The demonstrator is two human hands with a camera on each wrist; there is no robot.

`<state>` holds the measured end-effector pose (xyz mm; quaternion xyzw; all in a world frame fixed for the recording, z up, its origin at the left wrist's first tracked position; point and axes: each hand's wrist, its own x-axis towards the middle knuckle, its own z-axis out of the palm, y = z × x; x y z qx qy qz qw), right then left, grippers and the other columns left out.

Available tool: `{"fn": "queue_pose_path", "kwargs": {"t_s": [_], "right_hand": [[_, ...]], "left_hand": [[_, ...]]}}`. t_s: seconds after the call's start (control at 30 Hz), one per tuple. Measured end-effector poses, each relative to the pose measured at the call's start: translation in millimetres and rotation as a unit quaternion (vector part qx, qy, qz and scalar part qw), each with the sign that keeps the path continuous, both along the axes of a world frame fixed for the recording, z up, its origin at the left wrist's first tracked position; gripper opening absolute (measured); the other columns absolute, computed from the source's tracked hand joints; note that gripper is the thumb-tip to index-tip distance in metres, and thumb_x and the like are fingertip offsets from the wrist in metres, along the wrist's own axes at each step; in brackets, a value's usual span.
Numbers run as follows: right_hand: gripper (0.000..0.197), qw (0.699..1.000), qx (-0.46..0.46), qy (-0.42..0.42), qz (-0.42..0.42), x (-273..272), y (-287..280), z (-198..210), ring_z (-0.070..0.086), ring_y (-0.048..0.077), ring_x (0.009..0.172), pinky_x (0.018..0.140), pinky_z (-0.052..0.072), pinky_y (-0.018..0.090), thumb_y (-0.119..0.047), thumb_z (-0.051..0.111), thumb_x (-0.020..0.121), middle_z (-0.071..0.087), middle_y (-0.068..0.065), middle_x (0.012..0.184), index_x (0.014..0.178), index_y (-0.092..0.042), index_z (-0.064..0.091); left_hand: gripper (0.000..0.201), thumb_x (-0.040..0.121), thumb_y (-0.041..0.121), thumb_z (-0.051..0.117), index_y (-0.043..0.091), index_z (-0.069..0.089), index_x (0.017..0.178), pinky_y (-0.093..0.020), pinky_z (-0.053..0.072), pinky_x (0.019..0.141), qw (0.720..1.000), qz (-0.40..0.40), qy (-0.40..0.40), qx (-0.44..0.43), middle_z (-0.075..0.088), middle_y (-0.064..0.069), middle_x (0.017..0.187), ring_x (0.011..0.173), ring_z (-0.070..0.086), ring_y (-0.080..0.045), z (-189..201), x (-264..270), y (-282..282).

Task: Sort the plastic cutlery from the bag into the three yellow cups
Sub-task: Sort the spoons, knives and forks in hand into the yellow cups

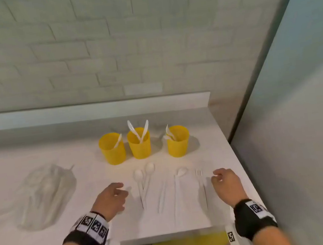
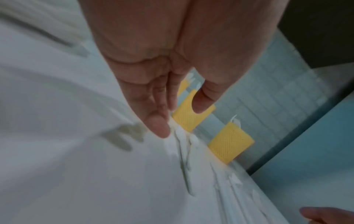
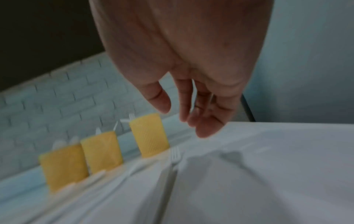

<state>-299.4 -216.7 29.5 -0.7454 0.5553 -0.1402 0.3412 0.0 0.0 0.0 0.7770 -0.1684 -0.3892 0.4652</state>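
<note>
- Three yellow cups (image 1: 139,143) are seen in the head view at twelve o'clock on the white table (image 1: 218,156), each holding white cutlery; loose spoons (image 1: 141,178) and a fork (image 1: 200,175) are laid between the hands, and the clear bag (image 1: 47,197) is at nine o'clock.
- Nothing is held by the left hand (image 2: 153,84) in the left wrist view; its fingers are relaxed above the spoons.
- Nothing is grasped by the right hand (image 3: 191,91) in the right wrist view; it is loosely opened at one o'clock of the fork.
</note>
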Motion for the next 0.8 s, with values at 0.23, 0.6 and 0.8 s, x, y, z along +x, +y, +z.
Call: {"fn": "queue_pose_path", "kwargs": {"t_s": [0.23,0.6,0.8], "right_hand": [[0.053,0.982,0.097,0.151,0.056,78.6,32.2,-20.3,0.051,0.037,0.127,0.106,0.045,0.039,-0.040,0.050,0.100,0.039,0.018,0.142,0.136,0.000,0.050],[0.047,0.968,0.019,0.189,0.166,163.6,76.3,-36.5,0.049,0.037,0.122,0.093,0.046,0.038,-0.023,0.064,0.092,0.040,0.016,0.136,0.130,-0.006,0.043],[0.051,0.957,-0.006,0.236,0.166,174.1,68.1,-40.8,0.051,0.034,0.122,0.097,0.048,0.041,-0.026,0.069,0.089,0.048,0.015,0.132,0.128,-0.006,0.044]], "left_hand": [[0.055,0.088,0.028,0.063,0.010,0.054,0.139,-0.046,0.060,0.087,0.992,-0.063,-0.071,0.085,0.065,-0.012,0.117,0.097,0.069,-0.034,3.1,-16.0,-52.2],[0.027,0.092,0.003,0.059,0.001,0.067,0.066,-0.026,0.047,0.054,0.984,-0.096,0.128,0.073,0.062,-0.014,0.065,0.050,0.055,-0.021,1.1,-17.5,-77.1],[0.015,0.087,0.021,0.063,0.010,0.070,0.079,-0.035,0.053,0.061,0.981,-0.173,-0.020,0.085,0.068,-0.010,0.074,0.062,0.060,-0.024,-0.6,20.3,-70.5]]}}
